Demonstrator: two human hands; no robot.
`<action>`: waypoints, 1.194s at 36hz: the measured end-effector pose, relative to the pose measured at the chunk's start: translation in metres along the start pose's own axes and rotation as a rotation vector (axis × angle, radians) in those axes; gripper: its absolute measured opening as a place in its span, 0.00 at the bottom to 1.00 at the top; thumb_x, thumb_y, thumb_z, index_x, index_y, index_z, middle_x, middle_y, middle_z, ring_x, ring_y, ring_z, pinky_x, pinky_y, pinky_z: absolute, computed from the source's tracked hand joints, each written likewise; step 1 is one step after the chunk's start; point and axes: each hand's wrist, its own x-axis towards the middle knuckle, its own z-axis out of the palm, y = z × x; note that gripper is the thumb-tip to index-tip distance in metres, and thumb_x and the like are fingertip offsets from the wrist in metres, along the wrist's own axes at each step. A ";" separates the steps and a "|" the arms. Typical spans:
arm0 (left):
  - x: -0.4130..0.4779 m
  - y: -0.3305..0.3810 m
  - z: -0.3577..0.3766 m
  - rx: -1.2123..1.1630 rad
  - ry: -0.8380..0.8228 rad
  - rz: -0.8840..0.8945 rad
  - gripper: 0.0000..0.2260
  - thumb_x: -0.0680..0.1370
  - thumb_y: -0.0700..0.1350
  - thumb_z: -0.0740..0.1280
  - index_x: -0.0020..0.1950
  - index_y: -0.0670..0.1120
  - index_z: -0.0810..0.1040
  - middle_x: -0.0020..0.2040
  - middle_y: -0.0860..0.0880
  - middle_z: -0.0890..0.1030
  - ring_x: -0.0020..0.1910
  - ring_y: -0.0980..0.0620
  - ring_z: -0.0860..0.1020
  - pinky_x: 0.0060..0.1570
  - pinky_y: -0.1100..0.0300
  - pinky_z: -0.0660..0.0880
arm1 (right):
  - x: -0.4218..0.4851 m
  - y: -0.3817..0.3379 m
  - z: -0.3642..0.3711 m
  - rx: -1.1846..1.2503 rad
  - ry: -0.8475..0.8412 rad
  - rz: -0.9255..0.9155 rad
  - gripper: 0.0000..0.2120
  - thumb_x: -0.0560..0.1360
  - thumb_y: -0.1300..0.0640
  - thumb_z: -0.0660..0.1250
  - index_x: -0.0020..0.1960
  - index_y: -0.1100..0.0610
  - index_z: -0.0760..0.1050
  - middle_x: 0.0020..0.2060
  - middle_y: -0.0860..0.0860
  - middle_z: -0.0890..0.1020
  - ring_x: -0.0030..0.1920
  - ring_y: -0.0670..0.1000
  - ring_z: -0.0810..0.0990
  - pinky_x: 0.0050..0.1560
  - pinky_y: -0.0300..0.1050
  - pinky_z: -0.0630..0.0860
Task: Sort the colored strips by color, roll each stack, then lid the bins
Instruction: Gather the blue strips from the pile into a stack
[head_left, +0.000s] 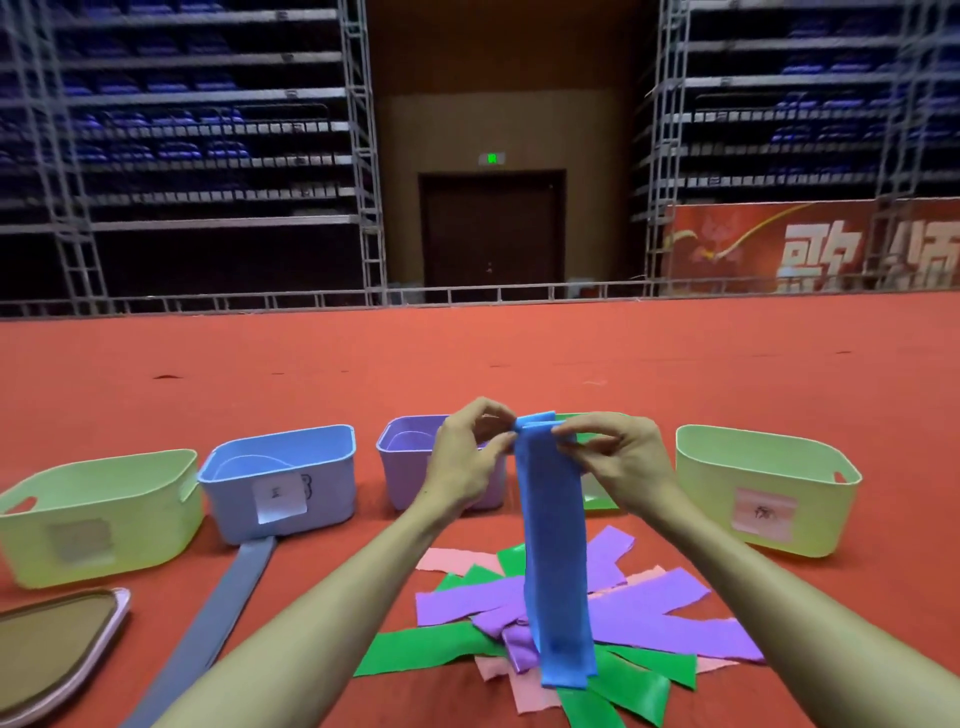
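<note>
A stack of blue strips (558, 561) hangs straight down in front of me, its lower end reaching the pile. My left hand (467, 457) and my right hand (613, 457) both pinch its top edge, one on each side. Under it lies a mixed pile of purple strips (670, 597), green strips (415, 649) and pink strips (452, 561) on the red floor. A grey-blue strip (223, 608) lies stretched out in front of the blue bin (280, 483).
Bins stand in a row: a green bin (98, 514) at left, the blue one, a purple bin (405, 457), a green bin (597, 493) largely hidden behind my hands, and a green bin (763, 488) at right. A lid (52, 649) lies at the bottom left.
</note>
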 end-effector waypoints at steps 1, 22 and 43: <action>-0.001 0.004 0.000 -0.023 -0.010 0.000 0.14 0.73 0.29 0.68 0.42 0.50 0.76 0.42 0.46 0.83 0.43 0.55 0.82 0.48 0.56 0.80 | 0.001 -0.002 0.001 0.004 -0.009 0.004 0.18 0.69 0.72 0.72 0.42 0.48 0.82 0.32 0.35 0.82 0.30 0.36 0.77 0.35 0.34 0.75; -0.016 0.047 0.000 -0.194 -0.053 -0.058 0.13 0.75 0.26 0.62 0.45 0.44 0.76 0.42 0.47 0.80 0.42 0.57 0.80 0.44 0.62 0.80 | 0.004 -0.021 -0.007 -0.038 -0.014 -0.030 0.20 0.69 0.72 0.71 0.42 0.45 0.81 0.36 0.36 0.83 0.34 0.41 0.80 0.38 0.41 0.79; -0.015 0.048 0.010 -0.087 0.023 0.043 0.11 0.72 0.32 0.70 0.45 0.48 0.76 0.44 0.51 0.81 0.43 0.59 0.79 0.48 0.58 0.78 | -0.002 -0.022 -0.008 0.052 0.031 0.029 0.14 0.66 0.71 0.74 0.46 0.55 0.82 0.41 0.48 0.85 0.40 0.41 0.83 0.46 0.35 0.78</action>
